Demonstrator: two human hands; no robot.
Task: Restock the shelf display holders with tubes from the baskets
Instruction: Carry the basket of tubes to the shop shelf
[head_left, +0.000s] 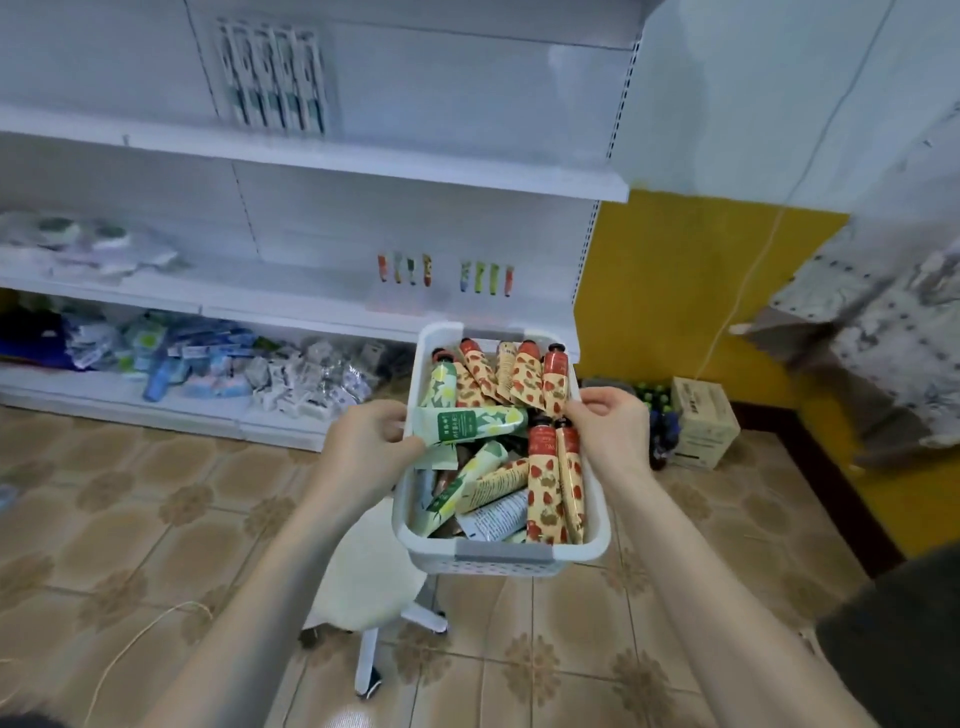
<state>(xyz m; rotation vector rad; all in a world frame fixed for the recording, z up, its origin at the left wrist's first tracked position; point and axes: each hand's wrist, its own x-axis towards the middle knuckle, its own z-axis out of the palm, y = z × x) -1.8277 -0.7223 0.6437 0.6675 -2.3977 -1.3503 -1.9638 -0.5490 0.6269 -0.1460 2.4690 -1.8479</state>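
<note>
While the holders (397, 304) are barely stocked, a green tube (470, 423) is pinched by the left hand (371, 447), the rim of the full basket (506, 553) by the right hand (610, 423).

No legible print on tubes (470, 423).

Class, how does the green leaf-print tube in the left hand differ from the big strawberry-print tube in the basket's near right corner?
The green tube lies crosswise, gripped by the left hand. The strawberry tube lies lengthwise in the basket. The green tube shows leaves on pale green, while the strawberry tube shows red berries on yellow. Both are squeeze tubes.
</note>
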